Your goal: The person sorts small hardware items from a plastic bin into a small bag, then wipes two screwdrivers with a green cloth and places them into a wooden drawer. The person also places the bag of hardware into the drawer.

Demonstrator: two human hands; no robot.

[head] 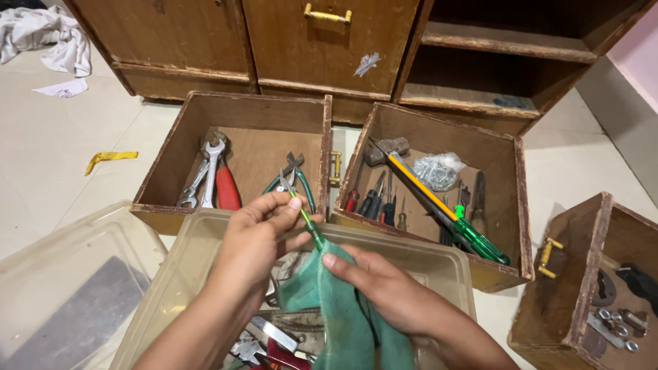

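My left hand (257, 236) pinches the shaft of a small green-handled screwdriver (303, 218) near its tip. My right hand (384, 291) grips a green cloth (343, 312) wrapped around the screwdriver's handle end. Both hands hover over a clear plastic tub (439, 257) that holds pliers and other metal tools, partly hidden by my arms.
Two open wooden drawers sit on the floor ahead: the left drawer (171, 154) holds spanners and pliers, the right drawer (521, 205) holds screwdrivers, a hammer and a bag of screws. A third drawer (576, 267) with metal parts lies at right. A clear lid (68, 288) lies at left. A wooden cabinet (329, 48) stands behind.
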